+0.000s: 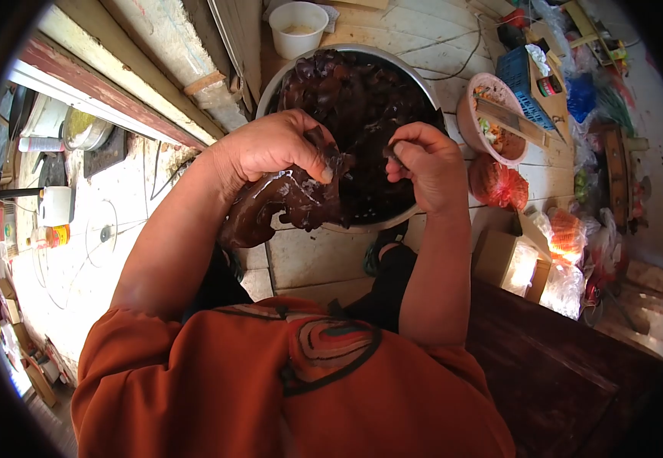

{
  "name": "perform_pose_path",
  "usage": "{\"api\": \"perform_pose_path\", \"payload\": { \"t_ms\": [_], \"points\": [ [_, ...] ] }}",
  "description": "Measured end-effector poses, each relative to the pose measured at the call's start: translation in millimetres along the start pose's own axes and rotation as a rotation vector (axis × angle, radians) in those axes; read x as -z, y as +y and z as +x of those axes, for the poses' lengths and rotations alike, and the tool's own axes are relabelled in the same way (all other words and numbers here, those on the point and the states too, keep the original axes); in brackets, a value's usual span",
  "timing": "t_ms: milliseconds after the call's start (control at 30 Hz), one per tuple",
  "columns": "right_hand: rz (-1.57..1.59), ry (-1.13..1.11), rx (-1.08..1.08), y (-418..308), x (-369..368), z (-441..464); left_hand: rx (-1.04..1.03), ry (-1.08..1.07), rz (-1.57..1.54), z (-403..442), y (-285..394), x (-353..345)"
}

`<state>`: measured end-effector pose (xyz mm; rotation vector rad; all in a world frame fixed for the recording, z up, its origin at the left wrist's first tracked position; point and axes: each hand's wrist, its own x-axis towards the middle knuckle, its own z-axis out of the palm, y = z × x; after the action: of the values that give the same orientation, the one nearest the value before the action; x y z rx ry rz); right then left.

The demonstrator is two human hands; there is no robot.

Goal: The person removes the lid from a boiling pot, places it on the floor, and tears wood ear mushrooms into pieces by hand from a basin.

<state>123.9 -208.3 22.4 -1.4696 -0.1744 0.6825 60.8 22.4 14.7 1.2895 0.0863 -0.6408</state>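
A large round metal basin (425,84) is filled with dark brown, wet, frilly pieces that look like wood ear fungus (347,88). Over its near left side, my left hand (282,145) grips a big glossy brown piece (270,202), which hangs below the fingers with its ragged edge facing right. My right hand (423,156) is over the basin's right side, fingers pinched on a small dark scrap (394,153). A gap separates the two hands.
Behind the basin stands a white tub (299,29). To the right are a pink bowl (467,122) of scraps with a wooden strip across it, a red bag (499,183), a blue crate (521,76) and an open carton (503,256). A door frame (110,84) borders the left.
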Motion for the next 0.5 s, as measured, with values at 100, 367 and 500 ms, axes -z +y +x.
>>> {"api": "perform_pose_path", "payload": {
  "t_ms": [100,367,500],
  "points": [
    [-0.115,0.243,0.192,4.1,2.6,8.9,-0.032,0.223,-0.050,-0.7,2.8,-7.5],
    [-0.324,0.149,0.444,18.6,-22.7,6.7,-0.160,0.441,0.136,12.3,-1.5,-16.9],
    [-0.282,0.126,0.292,24.5,-36.2,7.0,-0.209,0.432,0.260,15.0,-6.4,-18.0]
  ]
}}
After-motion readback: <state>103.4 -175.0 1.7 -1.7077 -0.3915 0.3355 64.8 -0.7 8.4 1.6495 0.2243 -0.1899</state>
